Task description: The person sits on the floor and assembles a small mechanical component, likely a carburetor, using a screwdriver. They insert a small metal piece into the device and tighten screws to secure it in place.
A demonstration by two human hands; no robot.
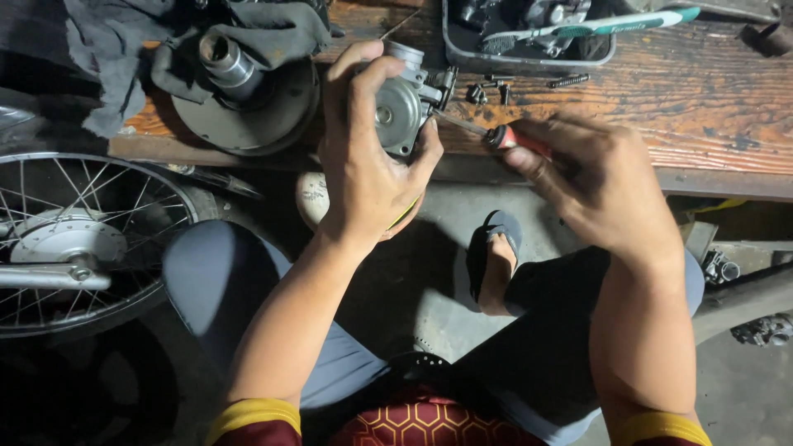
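Note:
My left hand (363, 157) grips a small grey metal carburettor body (405, 103), held up over the edge of a worn wooden bench (686, 107). My right hand (595, 182) holds a screwdriver (504, 137) with a red handle; its thin shaft points left and its tip touches the carburettor's side. Both hands hover close together above my knees.
A round metal clutch or pulley part (248, 91) lies on the bench under a dark rag (116, 49). A dark tray (529, 37) with parts and a green-handled tool sits at the back. Loose screws (496, 87) lie near it. A spoked wheel (74, 239) stands at left.

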